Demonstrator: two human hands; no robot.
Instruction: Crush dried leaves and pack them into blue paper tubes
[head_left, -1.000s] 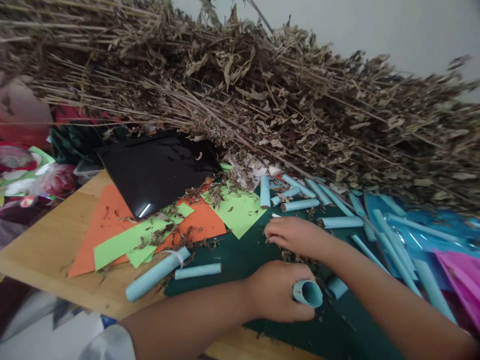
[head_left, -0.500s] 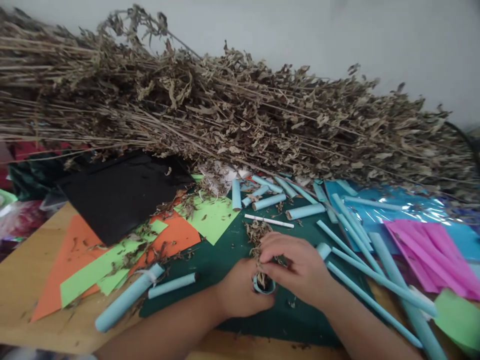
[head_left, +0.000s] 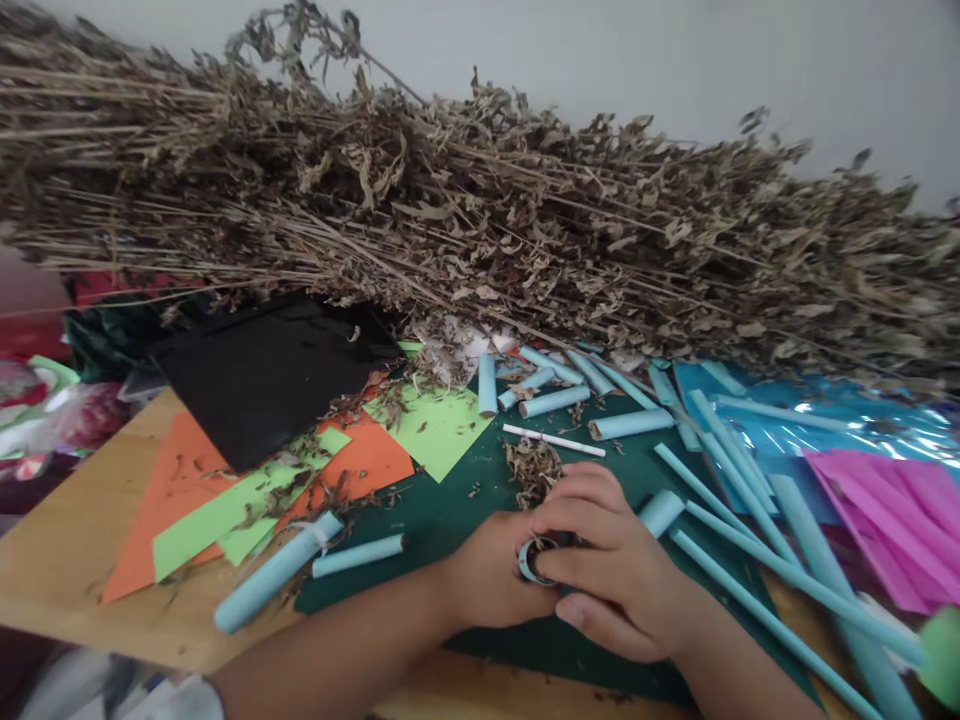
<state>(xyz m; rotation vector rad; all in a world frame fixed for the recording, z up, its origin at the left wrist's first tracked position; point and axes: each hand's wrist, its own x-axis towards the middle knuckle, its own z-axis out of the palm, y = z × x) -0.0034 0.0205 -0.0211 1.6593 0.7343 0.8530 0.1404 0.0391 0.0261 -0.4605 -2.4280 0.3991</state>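
Observation:
My left hand [head_left: 495,570] is closed around a light blue paper tube [head_left: 527,561], held upright with its round mouth facing up. Most of that tube is hidden inside the fist. Over the mouth, my right hand [head_left: 615,565] has its fingers apart, with one fingertip at or in the opening and the thumb lower down beside my left hand. Nothing shows between the right fingers. Just beyond both hands lies a small heap of crumbled dried leaves [head_left: 534,470] on a dark green sheet [head_left: 420,510].
A large bundle of dried leafy stalks [head_left: 465,220] spans the back. Several light blue tubes [head_left: 630,424] lie behind and to the right. Black [head_left: 277,370], orange [head_left: 187,480] and light green sheets [head_left: 442,430] lie left; pink folded paper [head_left: 885,520] lies right. A white stick [head_left: 555,440] lies behind the leaf heap.
My right hand has gone from pinching dried leaves above the tube to having a fingertip at its mouth. Leaves that stuck out of the opening no longer show. The view has shifted slightly left.

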